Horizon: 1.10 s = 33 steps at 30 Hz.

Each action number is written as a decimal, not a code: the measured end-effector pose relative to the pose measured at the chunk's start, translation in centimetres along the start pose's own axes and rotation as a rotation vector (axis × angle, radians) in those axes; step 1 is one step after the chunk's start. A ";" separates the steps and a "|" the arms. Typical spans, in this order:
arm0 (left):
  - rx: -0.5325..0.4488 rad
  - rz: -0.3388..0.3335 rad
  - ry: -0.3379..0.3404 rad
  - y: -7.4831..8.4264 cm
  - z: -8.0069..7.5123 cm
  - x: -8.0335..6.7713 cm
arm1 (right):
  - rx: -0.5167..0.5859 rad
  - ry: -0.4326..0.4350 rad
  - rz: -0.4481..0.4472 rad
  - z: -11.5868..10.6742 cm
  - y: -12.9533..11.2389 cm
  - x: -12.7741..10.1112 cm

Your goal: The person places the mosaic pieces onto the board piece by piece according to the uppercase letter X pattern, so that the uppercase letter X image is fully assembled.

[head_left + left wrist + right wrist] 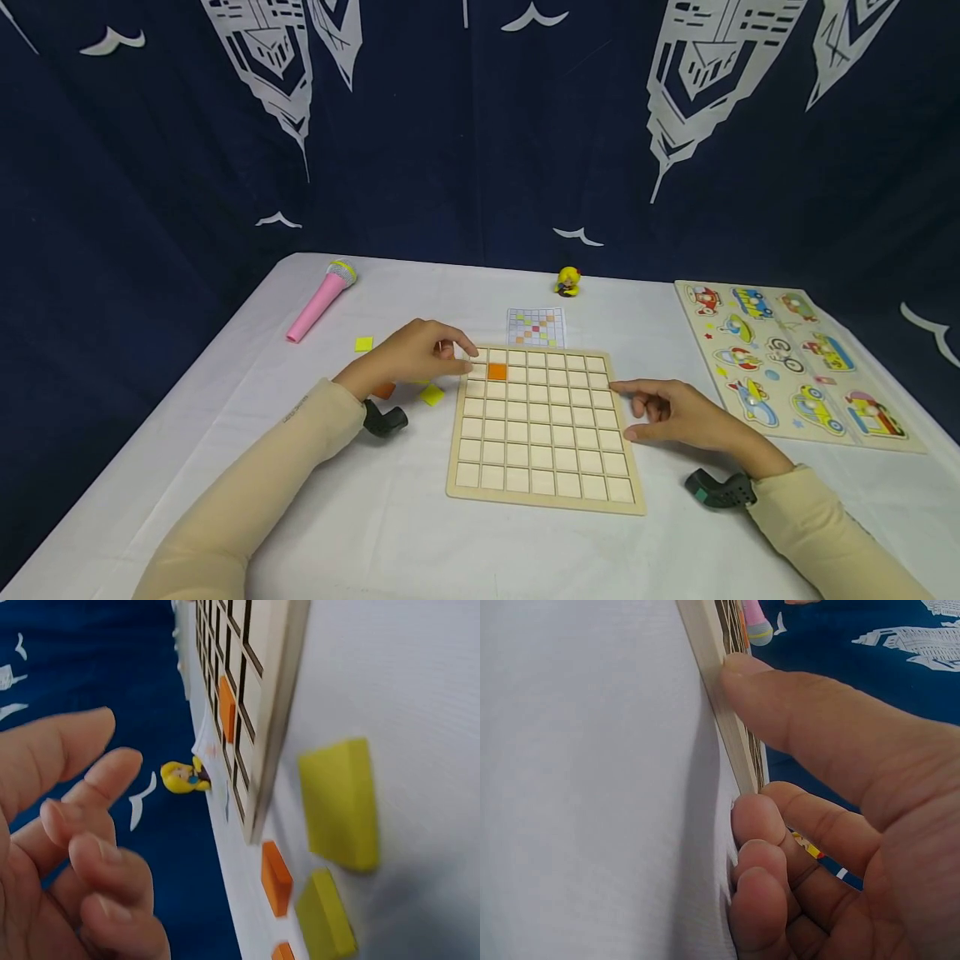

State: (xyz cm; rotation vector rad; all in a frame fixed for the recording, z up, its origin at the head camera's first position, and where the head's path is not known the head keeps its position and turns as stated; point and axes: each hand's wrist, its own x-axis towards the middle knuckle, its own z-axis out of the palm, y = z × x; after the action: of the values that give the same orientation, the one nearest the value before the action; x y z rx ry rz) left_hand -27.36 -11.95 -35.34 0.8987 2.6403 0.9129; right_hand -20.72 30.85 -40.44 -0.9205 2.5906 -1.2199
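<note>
A wooden grid board (540, 505) lies on the white table, with one orange tile (497, 372) in a cell near its upper left. Over the board's upper-left corner hovers my left hand (420, 354), thumb and index finger apart, and I see nothing between them. Below and beside that hand lie a yellow tile (432, 394), another yellow tile (363, 343) and an orange tile (384, 390), partly hidden by the wrist. My right hand (678, 414) touches the board's right edge with thumb (757, 682) and index finger, the other fingers curled beside it.
Behind the board lies a small printed grid card (536, 327) with coloured squares. A yellow-haired figurine (567, 282) stands near the far edge. A pink toy microphone (318, 307) lies at the far left, and a picture puzzle board (772, 392) at the right.
</note>
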 end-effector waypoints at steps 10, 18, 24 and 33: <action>-0.117 0.020 -0.069 -1.8 -0.6 -2.1 | 0.007 0.003 0.003 0.0 -0.2 0.0; -0.186 0.005 -0.117 -3.3 -0.9 -3.0 | -0.001 0.006 0.000 0.0 -0.2 0.0; -0.230 -0.040 -0.192 -3.9 -1.0 -3.2 | 0.006 0.007 -0.001 -0.1 -0.2 0.0; -0.168 -0.081 -0.227 -4.3 -0.6 -3.2 | 0.016 -0.002 0.017 0.0 -0.1 -0.1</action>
State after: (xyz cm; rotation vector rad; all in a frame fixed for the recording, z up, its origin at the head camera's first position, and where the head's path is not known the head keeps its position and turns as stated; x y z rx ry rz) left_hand -27.07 -16.89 -37.52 0.7968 2.3521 0.9368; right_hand -20.62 30.84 -40.32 -0.8947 2.5773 -1.2331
